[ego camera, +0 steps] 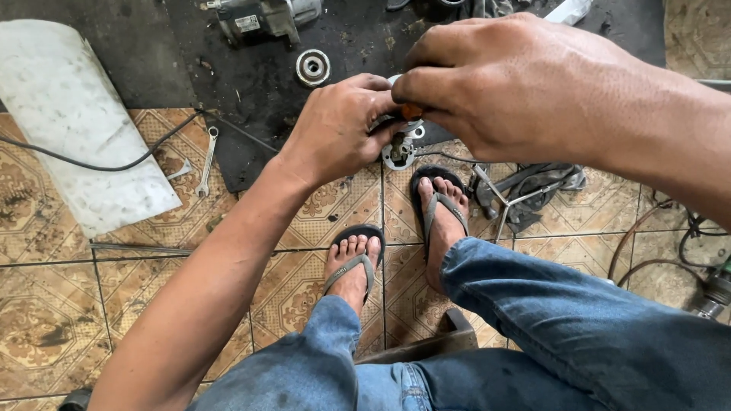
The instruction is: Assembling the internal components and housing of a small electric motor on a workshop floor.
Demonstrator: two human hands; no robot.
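Sitting low over a patterned tile floor, the person works with both hands held close together above their sandalled feet. The left hand curls its fingers round a small silver metal part, gripping it from the left side. The right hand comes in from the right and sits nearer the camera, its fingertips pinched shut on a little orange piece pressed just above the metal part; what that piece belongs to I cannot tell, since the hand hides the rest. The metal part hangs in the air just beyond the toes, over the edge of a dark greasy mat. On that mat, further off, lie a round bearing and a grey motor housing. To the left, a spanner rests on the tiles beside a white slab, with a black cable crossing it.
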